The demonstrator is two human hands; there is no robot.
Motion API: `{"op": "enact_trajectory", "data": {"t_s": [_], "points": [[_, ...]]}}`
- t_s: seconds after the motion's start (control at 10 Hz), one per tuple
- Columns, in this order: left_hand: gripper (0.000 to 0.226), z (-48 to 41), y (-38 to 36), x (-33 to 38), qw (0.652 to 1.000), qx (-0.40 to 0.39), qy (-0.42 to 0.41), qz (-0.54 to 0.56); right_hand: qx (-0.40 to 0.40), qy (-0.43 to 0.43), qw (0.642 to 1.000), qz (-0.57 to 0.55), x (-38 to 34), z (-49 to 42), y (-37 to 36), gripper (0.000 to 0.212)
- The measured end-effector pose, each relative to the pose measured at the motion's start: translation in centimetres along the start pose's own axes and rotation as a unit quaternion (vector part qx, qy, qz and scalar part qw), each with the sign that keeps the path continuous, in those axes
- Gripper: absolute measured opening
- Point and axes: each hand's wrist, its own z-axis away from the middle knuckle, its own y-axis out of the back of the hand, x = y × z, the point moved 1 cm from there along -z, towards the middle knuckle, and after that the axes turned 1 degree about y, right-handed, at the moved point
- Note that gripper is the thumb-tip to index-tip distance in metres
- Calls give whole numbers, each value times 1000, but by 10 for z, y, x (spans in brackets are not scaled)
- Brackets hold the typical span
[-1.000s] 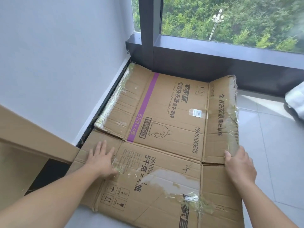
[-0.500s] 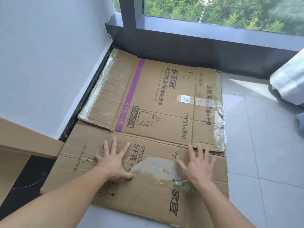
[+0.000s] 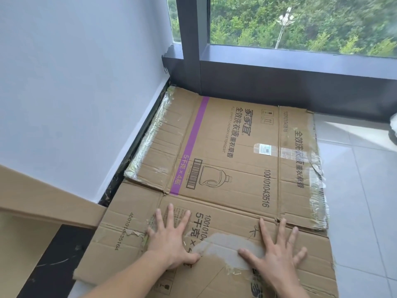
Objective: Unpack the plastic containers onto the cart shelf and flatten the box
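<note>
Tiled floor [image 3: 365, 190] below the window frame [image 3: 279, 80]: box [image 3: 232, 168] down flat, both palms on it

On my feed the cardboard box lies opened out and flat on the floor. Its far edge is butted against the foot of the window frame. Its left flap runs along the dark skirting of the white wall [image 3: 75, 82], which meets the window frame at the corner. The printed side faces up: I can make out a purple stripe [image 3: 193, 143], a barcode, a bottle drawing and a small white label [image 3: 264, 149]. Shiny clear tape clings to the outer flap edges.

I see the left hand [image 3: 171, 239] on the panel farthest from the window frame. Its fingers are straight and spread and its palm is pressed to the cardboard, gripping nothing. The right hand [image 3: 277, 252] lies on the same panel, equally far from the window frame. Its fingers are fanned wide and its thumb rests on a pale patch where the surface paper has torn away. The hands are apart, thumbs pointing towards each other.

A beige board [image 3: 43, 203] crosses the view well away from the window frame, its end overlapping the box's left edge. Through the glass above the window frame stand green trees [image 3: 322, 22] and a lamp post [image 3: 283, 24]
</note>
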Motion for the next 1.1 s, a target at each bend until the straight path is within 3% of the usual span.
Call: {"op": "enact_trajectory", "data": {"t_s": [0.2, 0.8, 1.0, 1.1], "points": [[123, 11, -14, -1, 999, 8, -17, -28, 31, 3, 999, 23, 5, 11, -3, 116], [122, -11, 15, 0, 998, -29, -20, -56, 2, -10, 999, 46, -15, -3, 15, 104], [90, -2, 56, 4, 997, -68, -24, -29, -40, -25, 997, 63, -35, 6, 48, 95], [69, 6, 84, 9, 999, -25, -40, 2, -41, 28, 996, 75, -59, 15, 79, 85]]}}
